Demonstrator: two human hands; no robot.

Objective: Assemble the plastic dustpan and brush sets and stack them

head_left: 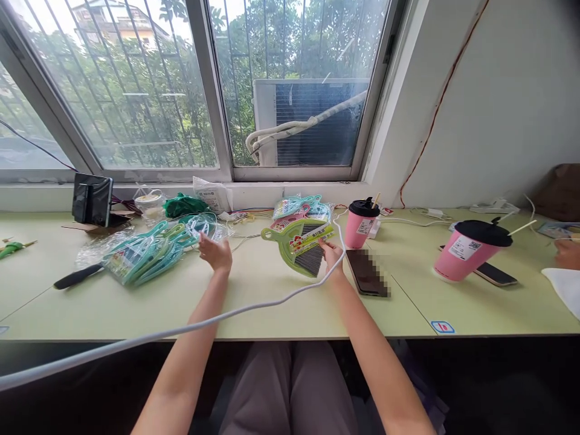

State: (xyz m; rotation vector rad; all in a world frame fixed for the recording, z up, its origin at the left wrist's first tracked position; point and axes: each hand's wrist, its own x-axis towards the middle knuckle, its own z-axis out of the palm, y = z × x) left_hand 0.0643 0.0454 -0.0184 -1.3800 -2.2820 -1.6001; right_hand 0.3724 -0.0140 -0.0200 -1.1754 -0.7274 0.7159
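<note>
My right hand (333,252) grips a small green dustpan (284,243) with a dark-bristled brush (312,261) nested in it. A printed yellow-green label (304,241) lies across the brush, its end by my fingers. The dustpan's looped handle points left, and the set is held tilted just above the table. My left hand (216,252) is raised with fingers apart and holds nothing. Left of it lies a pile of teal and green dustpan sets (140,257) in clear plastic. Several more wrapped sets (302,208), one of them pink, lie behind the held one.
A white cable (254,307) crosses the foreground, passing over my right wrist. Pink lidded cups (357,229) and phones (368,272) are at the right, near another person's hand (567,254). A black-handled tool (77,277) and a propped-up device (92,199) are at the left.
</note>
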